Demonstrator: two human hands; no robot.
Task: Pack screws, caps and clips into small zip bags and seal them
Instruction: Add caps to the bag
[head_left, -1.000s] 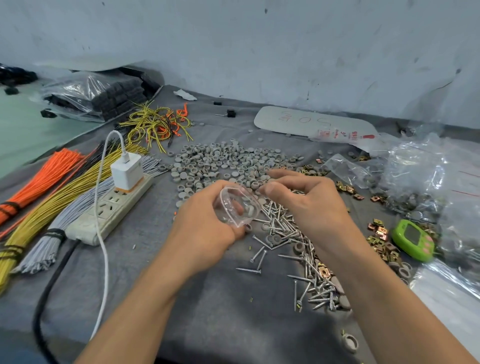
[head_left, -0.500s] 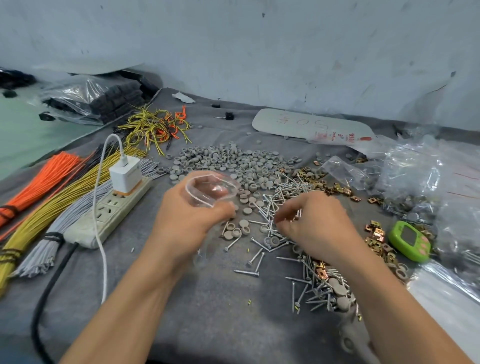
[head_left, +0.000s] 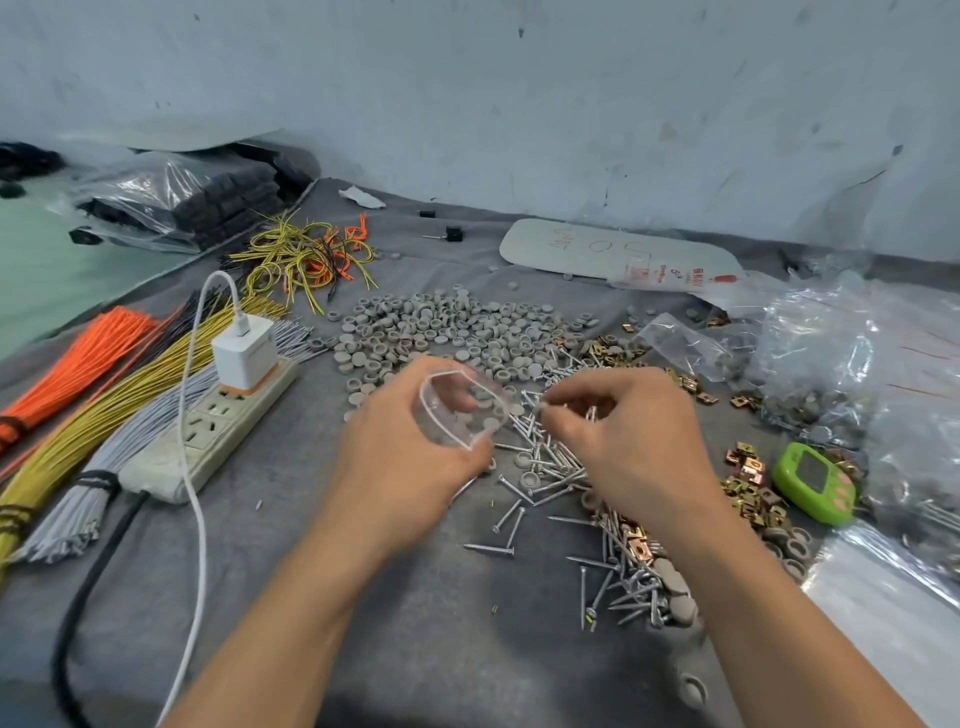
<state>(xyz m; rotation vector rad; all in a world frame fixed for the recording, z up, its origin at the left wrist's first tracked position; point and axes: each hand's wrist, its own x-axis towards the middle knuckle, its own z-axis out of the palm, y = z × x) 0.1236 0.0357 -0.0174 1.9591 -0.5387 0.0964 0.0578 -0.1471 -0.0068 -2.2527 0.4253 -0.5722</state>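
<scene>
The left hand (head_left: 400, 467) pinches the zip bag (head_left: 457, 410) in its grip, mouth spread; at the bag's 3 o'clock the right hand (head_left: 634, 441) pinches screws (head_left: 543, 408); the limp mouth may sag and scatter them.

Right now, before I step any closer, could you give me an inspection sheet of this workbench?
Surface: grey cloth, strewn with parts.
Job's things: small zip bag, open; screws heaped at centre; grey caps behind; brass clips to the right.
Clutter: green gadget, clear plastic bags, right side.
Fingers: left hand holds the bag; right hand pinches screws beside its mouth.
Cables: white charger in power strip; orange, yellow, grey wire bundles left.
Surroundings: pale scuffed wall.
</scene>
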